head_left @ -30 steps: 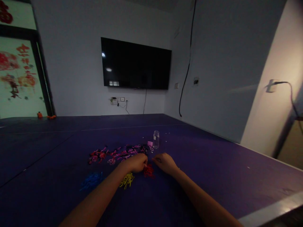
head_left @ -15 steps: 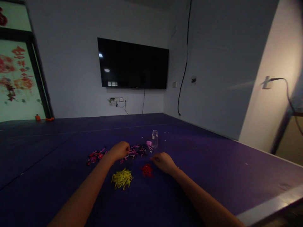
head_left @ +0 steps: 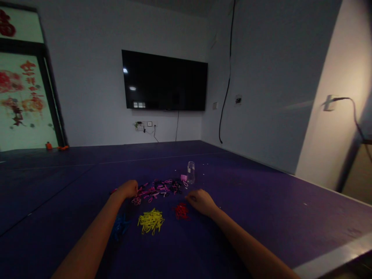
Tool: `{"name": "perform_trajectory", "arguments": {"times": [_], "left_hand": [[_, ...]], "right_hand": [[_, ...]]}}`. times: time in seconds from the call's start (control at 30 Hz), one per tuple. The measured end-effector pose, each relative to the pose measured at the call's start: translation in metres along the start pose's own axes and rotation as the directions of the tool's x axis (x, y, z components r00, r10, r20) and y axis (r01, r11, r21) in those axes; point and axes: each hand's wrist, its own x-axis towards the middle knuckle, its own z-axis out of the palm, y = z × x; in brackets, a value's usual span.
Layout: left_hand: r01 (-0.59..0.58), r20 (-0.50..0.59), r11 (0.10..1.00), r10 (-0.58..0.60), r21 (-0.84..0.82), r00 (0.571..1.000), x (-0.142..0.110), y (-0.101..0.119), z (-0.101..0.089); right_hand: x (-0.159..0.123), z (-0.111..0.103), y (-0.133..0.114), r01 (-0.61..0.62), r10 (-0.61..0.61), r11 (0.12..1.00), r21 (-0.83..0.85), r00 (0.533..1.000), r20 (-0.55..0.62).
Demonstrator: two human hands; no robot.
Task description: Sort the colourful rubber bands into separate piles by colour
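My left hand is closed, fingertips down, at the left end of a spread of mixed pink, purple and black elastic hair bands. Whatever it may hold is hidden. My right hand rests low, thumb and forefinger pressed together, just right of a small heap of red hair bands; I cannot make out anything in the pinch. Between my forearms lies a pile of yellow hair bands. Blue hair bands show beside my left forearm, partly covered by it.
A clear bottle stands uncapped behind the mixed bands, with a pink cap beside it. Small white bits dot the purple tabletop. A television hangs on the far wall, and a black cable dangles in the corner.
My left hand has moved left across the mixed bands, uncovering their middle and covering most of the red and pink ones at left. Blue bands now show. My right hand stays put.
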Motion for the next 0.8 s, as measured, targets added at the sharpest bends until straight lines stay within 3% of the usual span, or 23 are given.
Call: {"name": "perform_trajectory", "arguments": {"times": [0.43,0.8], "left_hand": [[-0.048,0.014,0.999,0.048,0.007,0.999,0.006,-0.007,0.011],[-0.045,0.016,0.998,0.045,0.037,0.999,-0.005,0.005,0.006]], "right_hand": [[0.001,0.004,0.002,0.008,-0.008,1.0,-0.003,1.0,-0.005],[0.0,0.001,0.002,-0.004,0.004,1.0,0.0,1.0,0.0]]}}
